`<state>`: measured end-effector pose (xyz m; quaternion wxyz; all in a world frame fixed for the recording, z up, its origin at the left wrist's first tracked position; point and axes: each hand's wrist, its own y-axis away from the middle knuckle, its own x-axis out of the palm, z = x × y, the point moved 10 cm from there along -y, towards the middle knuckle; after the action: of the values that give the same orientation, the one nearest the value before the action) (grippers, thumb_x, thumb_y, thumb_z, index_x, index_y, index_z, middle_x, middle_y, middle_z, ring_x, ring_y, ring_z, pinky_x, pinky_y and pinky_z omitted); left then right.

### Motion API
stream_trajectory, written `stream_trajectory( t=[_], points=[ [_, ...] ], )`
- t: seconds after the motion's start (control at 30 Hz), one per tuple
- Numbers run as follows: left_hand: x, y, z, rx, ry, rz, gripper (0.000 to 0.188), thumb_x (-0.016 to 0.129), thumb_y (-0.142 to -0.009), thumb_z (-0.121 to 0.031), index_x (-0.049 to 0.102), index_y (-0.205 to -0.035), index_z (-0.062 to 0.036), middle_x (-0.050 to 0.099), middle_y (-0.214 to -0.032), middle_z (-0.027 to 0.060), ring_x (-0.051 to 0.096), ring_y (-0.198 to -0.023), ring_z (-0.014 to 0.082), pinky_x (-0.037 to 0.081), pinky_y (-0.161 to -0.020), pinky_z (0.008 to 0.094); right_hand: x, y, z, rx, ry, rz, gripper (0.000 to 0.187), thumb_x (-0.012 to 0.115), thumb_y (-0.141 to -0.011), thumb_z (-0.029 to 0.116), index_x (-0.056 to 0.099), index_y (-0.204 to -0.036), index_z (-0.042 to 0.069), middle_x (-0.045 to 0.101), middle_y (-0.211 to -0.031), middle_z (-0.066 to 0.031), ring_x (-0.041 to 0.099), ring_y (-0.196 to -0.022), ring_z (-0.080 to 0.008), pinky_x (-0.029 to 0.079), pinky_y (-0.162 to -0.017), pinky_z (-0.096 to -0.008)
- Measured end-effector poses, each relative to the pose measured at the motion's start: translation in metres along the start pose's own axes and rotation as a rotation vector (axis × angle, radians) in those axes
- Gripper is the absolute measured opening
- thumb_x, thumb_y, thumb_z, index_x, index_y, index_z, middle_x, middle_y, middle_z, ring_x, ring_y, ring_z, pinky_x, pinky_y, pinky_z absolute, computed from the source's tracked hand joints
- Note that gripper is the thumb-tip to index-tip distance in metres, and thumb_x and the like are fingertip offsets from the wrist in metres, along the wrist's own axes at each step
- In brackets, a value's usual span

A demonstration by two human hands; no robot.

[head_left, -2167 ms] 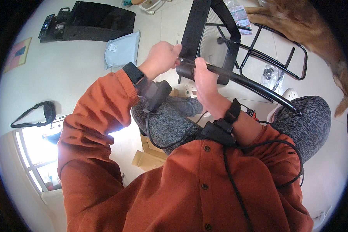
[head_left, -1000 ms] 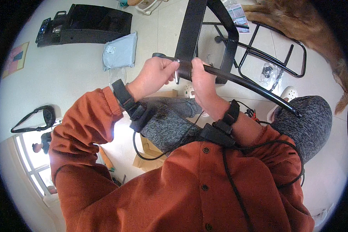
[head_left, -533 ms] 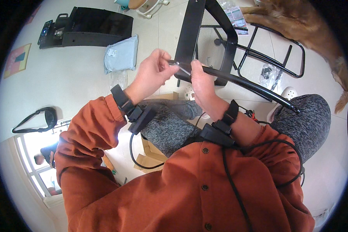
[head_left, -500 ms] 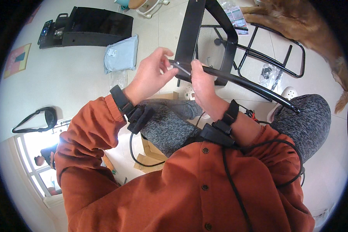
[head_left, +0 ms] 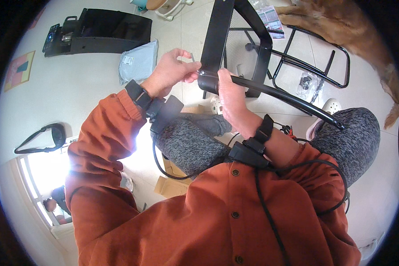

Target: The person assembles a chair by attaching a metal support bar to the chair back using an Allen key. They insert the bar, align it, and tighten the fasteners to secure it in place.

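A small bent metal hex key is pinched in the fingers of my left hand, with one end sticking up. That hand is right beside a shiny screw at the left end of a black metal tube. My right hand is closed round the tube close to that end. The tube slants down to the right, its far end over my right thigh. Behind it stands a black-framed mesh chair back, whose near lower corner meets the tube end.
Black tubular chair legs lie on the floor at right, with a plastic bag of parts and a printed sheet. A brown furry dog lies beyond. A grey parcel and cardboard are on the left.
My left hand has turned and shifted slightly left and up. The hex key, which lay slanted across the tube end, now points upward. My right hand and the tube stay put.
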<state>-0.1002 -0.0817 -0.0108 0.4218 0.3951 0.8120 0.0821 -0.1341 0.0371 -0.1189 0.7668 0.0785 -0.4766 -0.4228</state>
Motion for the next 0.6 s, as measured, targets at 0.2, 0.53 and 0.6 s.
stream_trajectory(
  t=[0.2,0.53,0.6],
  points=[
    [0.01,0.028,-0.05,0.594,-0.802,-0.105,0.021,0.065,-0.081,-0.014,0.056,-0.097,-0.0047,0.059,-0.077,0.0071,0.059,-0.065,0.018,0.049,-0.059,0.0283,-0.002,0.005,0.005,0.037,0.032,-0.03,0.025,0.051,-0.086,0.021,0.055,-0.068,0.004,0.046,-0.059,0.0017,0.041,-0.052,-0.0068,0.035,-0.047,-0.0262],
    [0.036,0.056,-0.062,1.142,-1.11,0.073,0.009,0.062,-0.077,-0.009,0.062,-0.085,-0.0059,0.056,-0.076,0.0057,0.058,-0.075,0.0234,0.049,-0.063,0.0311,0.005,0.002,0.002,0.02,-0.022,0.053,0.023,0.051,-0.086,0.023,0.055,-0.074,0.004,0.046,-0.066,0.0008,0.04,-0.059,-0.008,0.036,-0.054,-0.0255],
    [0.034,0.05,-0.062,1.035,-1.059,0.01,0.008,0.062,-0.08,-0.011,0.062,-0.085,-0.0047,0.057,-0.071,0.0045,0.057,-0.067,0.0208,0.048,-0.059,0.0299,0.005,0.002,0.001,0.026,-0.02,0.067,0.023,0.052,-0.086,0.025,0.055,-0.076,0.005,0.046,-0.069,0.0,0.04,-0.061,-0.0088,0.036,-0.057,-0.0255]
  ],
)
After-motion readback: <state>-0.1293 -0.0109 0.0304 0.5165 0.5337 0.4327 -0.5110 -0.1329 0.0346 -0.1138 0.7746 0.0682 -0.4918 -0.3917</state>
